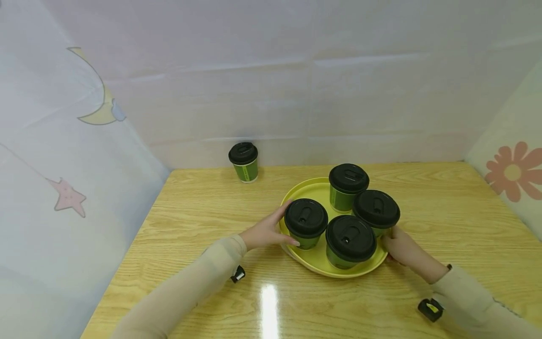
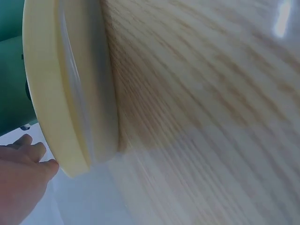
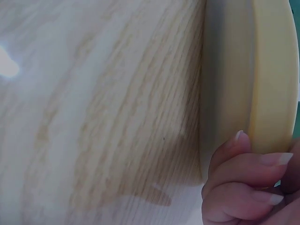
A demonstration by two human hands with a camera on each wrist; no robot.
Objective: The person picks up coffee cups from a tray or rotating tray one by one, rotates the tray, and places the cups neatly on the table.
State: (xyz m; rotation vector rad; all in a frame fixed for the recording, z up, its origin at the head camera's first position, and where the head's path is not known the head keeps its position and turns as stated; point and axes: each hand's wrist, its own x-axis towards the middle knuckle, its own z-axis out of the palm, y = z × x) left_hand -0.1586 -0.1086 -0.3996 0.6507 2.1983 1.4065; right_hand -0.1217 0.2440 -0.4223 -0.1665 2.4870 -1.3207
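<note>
A yellow round tray [image 1: 313, 188] on the wooden table carries several green paper coffee cups with black lids. My left hand [image 1: 263, 234] is at the tray's left side, thumb and index finger curved round the left cup [image 1: 307, 241]. In the left wrist view, the left hand's fingers [image 2: 35, 152] are beside the tray rim, close to a green cup. My right hand [image 1: 402, 247] grips the tray's right edge, fingers [image 3: 243, 171] curled against its outer wall. Close above the right hand stands the right cup [image 1: 377, 209]. The near cup [image 1: 350, 242] and back cup [image 1: 347, 188] stand between.
Another lidded green cup [image 1: 246, 167] stands alone at the back left of the wooden table [image 1: 199, 197]. A pale cloth backdrop [image 1: 275, 94] with printed shapes hangs round the back and sides. Small black devices [image 1: 431, 309] are by both wrists.
</note>
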